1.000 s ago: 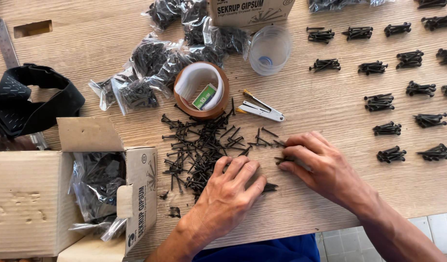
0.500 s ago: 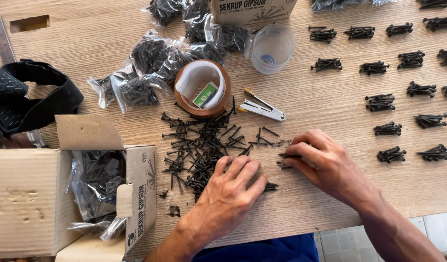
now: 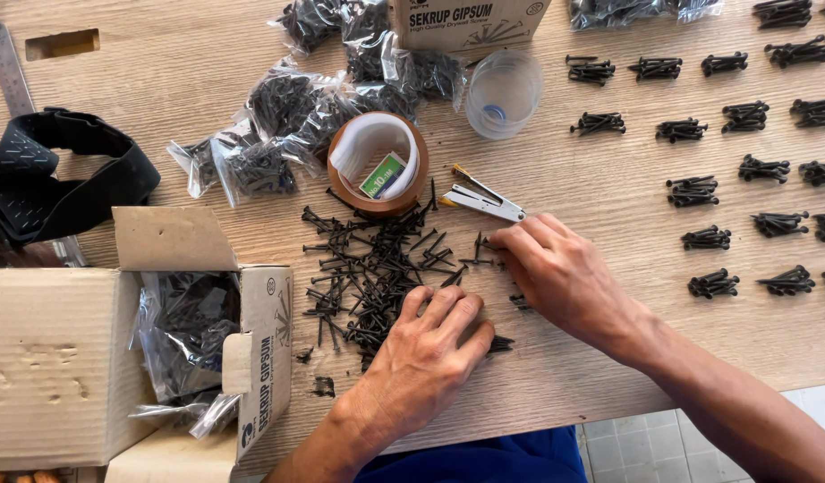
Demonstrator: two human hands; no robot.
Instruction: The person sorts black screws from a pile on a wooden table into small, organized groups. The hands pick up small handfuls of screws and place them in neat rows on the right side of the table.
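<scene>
i looked down on a pale wooden table. an open brown cardboard box with dark printing on its flap sat at the left edge, holding clear plastic bags of black screws. a second printed cardboard box stood at the top, with more clear bags of screws lying beside it. a roll of brown tape held a small green-labelled packet; a clear plastic cup stood near it. a stapler lay just above my right hand, whose fingertips pinched a few screws. my left hand lay flat and open on the loose pile of black screws. small bundles of screws lay in rows at the right.
</scene>
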